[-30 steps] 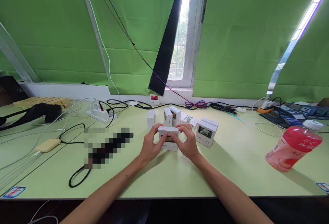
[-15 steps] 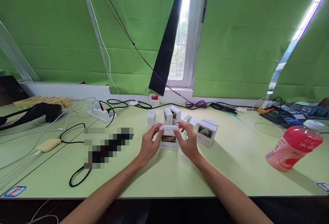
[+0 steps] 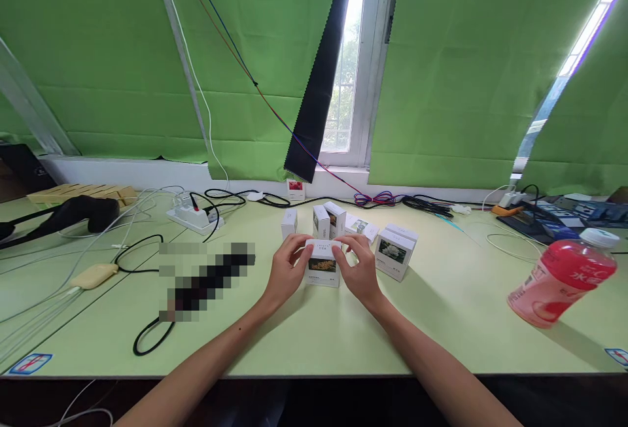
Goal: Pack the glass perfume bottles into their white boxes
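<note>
A small white carton (image 3: 322,276) with a yellow-flower picture on its front stands on the table before me. My left hand (image 3: 284,271) grips its upper left side, thumb at the front top edge and fingers curled behind. On the opposite side, my right hand (image 3: 362,275) grips the upper right in the same way. Close by my right hand stands a carton with a white-flower picture (image 3: 391,252). Behind the held carton are a slim white carton (image 3: 289,223), two upright picture cartons (image 3: 321,221) and a carton lying down (image 3: 360,225), partly hidden by my right hand.
A pink drink bottle (image 3: 559,280) stands at the right. To the left are a power strip (image 3: 189,218), a cream-coloured hub (image 3: 94,276) with cables, and a blurred-out dark object (image 3: 213,283) with a black cord. Cables run along the table's back edge.
Both hands stay on the carton in nearly the same place. The carton's white top face shows slightly more than before.
</note>
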A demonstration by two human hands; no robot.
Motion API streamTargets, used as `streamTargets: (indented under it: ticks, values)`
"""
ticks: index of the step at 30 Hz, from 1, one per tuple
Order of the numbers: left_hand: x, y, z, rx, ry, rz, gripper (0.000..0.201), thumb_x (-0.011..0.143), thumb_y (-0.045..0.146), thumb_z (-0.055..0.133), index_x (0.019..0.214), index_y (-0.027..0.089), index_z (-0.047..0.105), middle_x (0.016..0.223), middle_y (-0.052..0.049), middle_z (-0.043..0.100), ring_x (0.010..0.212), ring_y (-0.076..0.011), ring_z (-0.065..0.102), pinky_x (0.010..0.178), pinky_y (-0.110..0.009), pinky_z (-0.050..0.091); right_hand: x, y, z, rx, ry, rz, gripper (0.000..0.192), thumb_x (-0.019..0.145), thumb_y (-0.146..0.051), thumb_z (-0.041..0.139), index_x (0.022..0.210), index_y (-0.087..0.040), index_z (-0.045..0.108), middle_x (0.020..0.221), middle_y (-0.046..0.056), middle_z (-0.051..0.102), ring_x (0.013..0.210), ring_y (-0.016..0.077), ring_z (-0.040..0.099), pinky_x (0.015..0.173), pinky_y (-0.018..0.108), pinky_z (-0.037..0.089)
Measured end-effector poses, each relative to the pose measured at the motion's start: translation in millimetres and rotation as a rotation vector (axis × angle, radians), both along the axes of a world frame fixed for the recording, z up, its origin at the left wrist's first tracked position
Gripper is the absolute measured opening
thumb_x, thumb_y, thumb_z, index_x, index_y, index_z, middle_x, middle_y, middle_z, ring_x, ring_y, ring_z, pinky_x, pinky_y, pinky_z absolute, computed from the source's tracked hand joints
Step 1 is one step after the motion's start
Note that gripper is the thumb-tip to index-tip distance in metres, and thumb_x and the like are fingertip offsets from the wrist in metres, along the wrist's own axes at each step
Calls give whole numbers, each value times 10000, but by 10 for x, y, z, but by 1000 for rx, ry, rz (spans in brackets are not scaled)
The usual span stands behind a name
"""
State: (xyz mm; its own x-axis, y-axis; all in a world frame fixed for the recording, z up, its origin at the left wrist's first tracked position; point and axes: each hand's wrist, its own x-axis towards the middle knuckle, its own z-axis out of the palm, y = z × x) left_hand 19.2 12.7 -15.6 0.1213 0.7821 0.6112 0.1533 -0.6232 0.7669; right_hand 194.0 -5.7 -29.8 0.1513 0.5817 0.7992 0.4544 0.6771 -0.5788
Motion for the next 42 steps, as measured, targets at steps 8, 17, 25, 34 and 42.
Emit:
streamTargets:
  ticks: [8, 17, 25, 34, 42]
  values:
    - [-1, 39, -11, -81, -17, -17, 271, 932, 445, 619, 978, 189, 695, 982, -47, 646, 911, -170, 656, 796, -273, 581, -11, 11, 10, -63, 29, 8, 136, 950, -291, 609, 950, -214, 721, 951, 66, 687, 904, 217, 563, 751, 341, 479]
    - [5, 30, 0, -85, 3, 4, 283, 931, 455, 612, 977, 189, 699, 985, -51, 658, 926, -180, 659, 786, -276, 578, -19, 23, 11, -105, 57, 19, 174, 943, -337, 596, 882, -211, 699, 905, 63, 684, 869, 211, 576, 733, 338, 475]
    - [-6, 22, -20, -62, 44, 37, 289, 957, 451, 585, 1006, 198, 717, 991, -50, 671, 920, -170, 652, 740, -246, 574, -16, 38, -7, -123, 35, -22, 209, 942, -353, 586, 822, -211, 682, 835, 46, 669, 805, 199, 563, 709, 327, 462]
    - [-13, 21, -41, -27, 103, 67, 321, 984, 455, 548, 1111, 221, 727, 1088, -63, 697, 945, -174, 663, 752, -258, 587, -20, 34, -50, -111, 1, 38, 235, 999, -338, 532, 1101, -228, 712, 1004, 69, 712, 886, 205, 624, 748, 343, 511]
    - [-19, -8, -25, 82, 225, 46, 318, 1011, 408, 514, 1189, 257, 731, 1103, -60, 687, 980, -176, 666, 797, -277, 566, -25, 14, -47, -80, -93, 91, 245, 994, -309, 569, 1175, -271, 730, 1054, 66, 722, 962, 212, 644, 808, 350, 533]
